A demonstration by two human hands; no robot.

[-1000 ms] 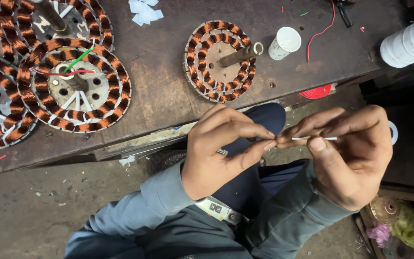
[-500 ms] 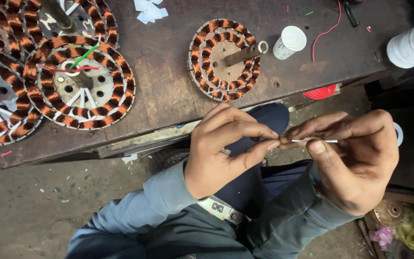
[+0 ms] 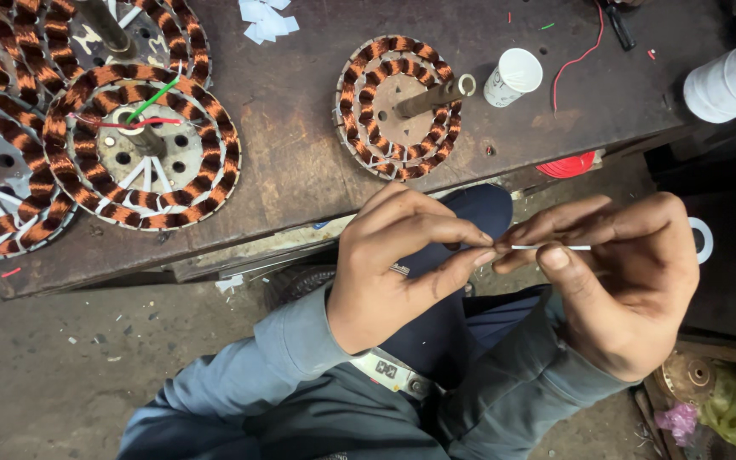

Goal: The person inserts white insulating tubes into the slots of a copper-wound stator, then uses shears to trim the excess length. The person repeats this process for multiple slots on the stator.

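Wound coil (image 3: 399,106) and cup (image 3: 513,77) on workbench (image 3: 300,162).

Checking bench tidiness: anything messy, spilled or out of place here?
Minor clutter only: white paper scraps lie loose at the bench's far edge, and a red wire with small offcuts strays near the white cup. The wound coils look intact.
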